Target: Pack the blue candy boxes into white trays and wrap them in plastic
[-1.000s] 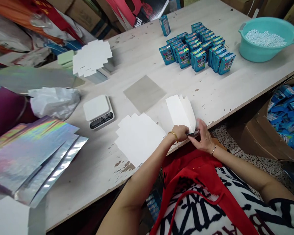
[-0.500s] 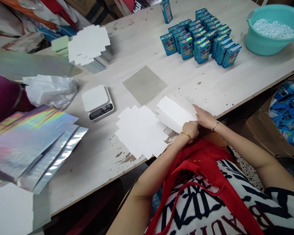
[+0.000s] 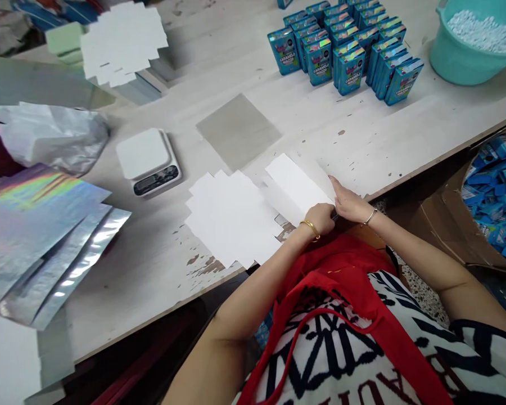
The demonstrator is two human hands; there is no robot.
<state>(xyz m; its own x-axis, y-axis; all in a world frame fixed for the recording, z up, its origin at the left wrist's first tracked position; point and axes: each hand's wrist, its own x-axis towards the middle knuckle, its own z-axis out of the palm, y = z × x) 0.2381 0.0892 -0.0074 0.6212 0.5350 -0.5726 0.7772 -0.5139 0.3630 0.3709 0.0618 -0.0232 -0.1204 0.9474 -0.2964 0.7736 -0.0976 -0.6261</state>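
Observation:
A white piece of card [image 3: 297,183], partly folded with raised sides, lies at the table's near edge. My left hand [image 3: 320,218], with a gold bracelet, is closed with curled fingers at its near end. My right hand [image 3: 349,201], wearing a silver bracelet, grips the same end from the right, its fingers stretched along the raised side. The two hands almost touch, and the fingertips of the left are hidden. Just left of the folded card is a spread stack of flat white card sheets [image 3: 234,216] with stepped edges.
Behind the card lies a grey square [image 3: 239,132]. A white scale [image 3: 148,160] and shiny holographic sheets [image 3: 37,225] are to the left. Blue candy boxes [image 3: 349,70] stand in rows at the back, beside a turquoise tub [image 3: 459,56] of white pieces. A carton [image 3: 451,230] holds blue packets at right.
The view has tilted down and swung slightly, so the table things sit higher and mostly further left. Both hands stay at the near end of the folded card, with only slight finger movement.

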